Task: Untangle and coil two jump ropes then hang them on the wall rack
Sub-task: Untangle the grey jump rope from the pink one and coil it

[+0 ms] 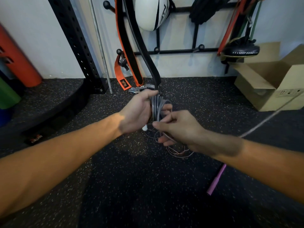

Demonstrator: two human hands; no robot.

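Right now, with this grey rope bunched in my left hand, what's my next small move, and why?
Probably wind one more loop. Your left hand grips the grey rope in loops, your right hand pinches a strand beside it, and a loose tail runs off to the right, so there is slack to take in before going to the wall rack.

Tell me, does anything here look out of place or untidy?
Yes. A thin pink rope lies in a loose tangle on the floor under the right hand, and a pink handle lies nearby. The left hand grips the coiled grey rope.
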